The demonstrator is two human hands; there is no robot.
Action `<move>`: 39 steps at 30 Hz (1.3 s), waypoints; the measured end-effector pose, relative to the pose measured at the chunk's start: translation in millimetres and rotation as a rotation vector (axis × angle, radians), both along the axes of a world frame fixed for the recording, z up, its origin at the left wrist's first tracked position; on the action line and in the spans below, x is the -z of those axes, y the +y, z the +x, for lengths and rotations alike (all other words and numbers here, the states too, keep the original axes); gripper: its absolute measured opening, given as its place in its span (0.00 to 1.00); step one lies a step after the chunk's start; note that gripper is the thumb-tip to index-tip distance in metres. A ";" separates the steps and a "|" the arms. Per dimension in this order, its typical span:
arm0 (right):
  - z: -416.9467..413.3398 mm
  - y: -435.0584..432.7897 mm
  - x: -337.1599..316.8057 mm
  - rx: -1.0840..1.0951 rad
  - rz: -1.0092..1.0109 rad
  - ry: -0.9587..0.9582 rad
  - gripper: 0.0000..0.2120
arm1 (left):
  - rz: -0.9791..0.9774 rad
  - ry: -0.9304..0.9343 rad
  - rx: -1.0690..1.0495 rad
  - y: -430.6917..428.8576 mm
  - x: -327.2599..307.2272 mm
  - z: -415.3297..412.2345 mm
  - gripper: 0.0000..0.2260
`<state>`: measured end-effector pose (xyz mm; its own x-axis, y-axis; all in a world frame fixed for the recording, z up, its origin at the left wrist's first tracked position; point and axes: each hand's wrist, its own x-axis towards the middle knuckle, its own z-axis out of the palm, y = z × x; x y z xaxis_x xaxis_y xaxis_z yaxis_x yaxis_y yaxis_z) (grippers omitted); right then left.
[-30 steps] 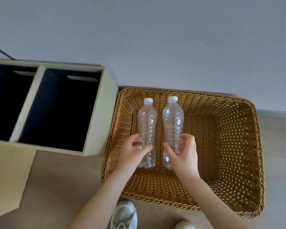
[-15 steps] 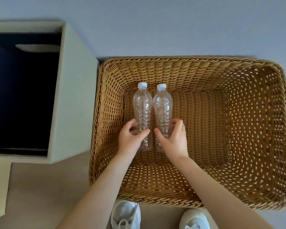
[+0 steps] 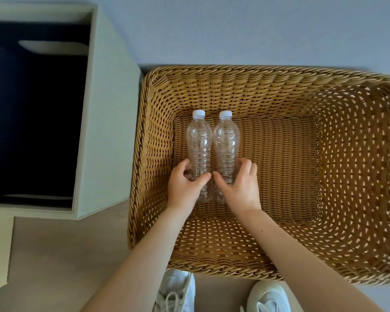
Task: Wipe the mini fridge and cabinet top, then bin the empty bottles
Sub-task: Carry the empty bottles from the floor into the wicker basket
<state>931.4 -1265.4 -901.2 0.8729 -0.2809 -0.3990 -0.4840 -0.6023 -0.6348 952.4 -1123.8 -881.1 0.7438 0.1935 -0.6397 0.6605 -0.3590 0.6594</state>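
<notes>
The left bottle [image 3: 198, 140] and right bottle [image 3: 226, 140], clear crinkly plastic with white caps, are side by side and touching, low inside the wicker basket [image 3: 234, 74] near its left wall, with loads of open woven floor to their right. Left hand [image 3: 185, 186] has its fingers wrapped round the left one, right hand [image 3: 240, 188] round the right one. A smooth beige fabric box [image 3: 106, 131] sits just beside the basket's left rim.
</notes>
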 end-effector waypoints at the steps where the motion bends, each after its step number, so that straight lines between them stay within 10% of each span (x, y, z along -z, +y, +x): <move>1: 0.2 0.0 -0.1 -0.010 -0.006 -0.001 0.36 | 0.018 -0.005 0.009 0.3 0.4 -0.2 0.33; 23: 3.9 -0.9 -47.8 -0.232 -0.270 0.026 0.37 | 0.225 -0.110 0.249 4.0 -37.7 2.9 0.36; 39: -12.8 -43.2 -460.9 -0.416 -0.219 -0.412 0.16 | 0.365 -0.664 0.497 -20.3 -448.9 -18.9 0.10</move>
<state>918.6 -1308.6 -440.3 0.9967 0.0786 0.0222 0.0776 -0.8252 -0.5595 933.5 -1144.2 -432.1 0.9899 -0.1415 -0.0110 -0.1020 -0.7628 0.6386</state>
